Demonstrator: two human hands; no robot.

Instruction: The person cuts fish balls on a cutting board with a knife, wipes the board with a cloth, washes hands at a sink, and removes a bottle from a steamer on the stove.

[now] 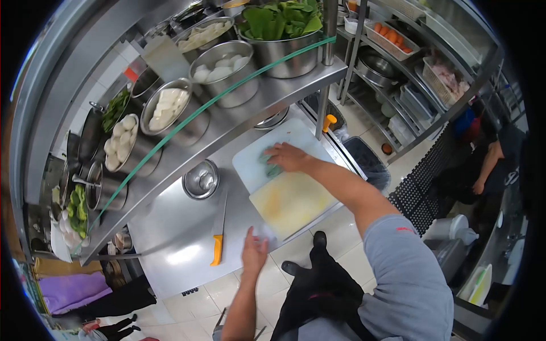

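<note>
My right hand (pixel 287 157) reaches over the white cutting board (pixel 247 162), its fingers on a crumpled greenish cloth (pixel 274 169). A second, yellow-stained board (pixel 293 202) lies nearer to me, meeting the white one. My left hand (pixel 254 250) is held near the counter's front edge, left of the stained board, fingers apart and nothing in it. To its left a knife (pixel 217 249) with a yellow handle lies flat on the steel counter (pixel 170 238), blade pointing away. Beyond the blade stands a small steel bowl (pixel 201 179).
A raised steel shelf (pixel 227 133) holds metal pots, one with leafy greens (pixel 281 21) and one with white balls (pixel 222 67). A dark bin (pixel 367 159) stands right of the counter. Another person's arm (pixel 488 165) shows at right, beyond a black mat (pixel 424 179).
</note>
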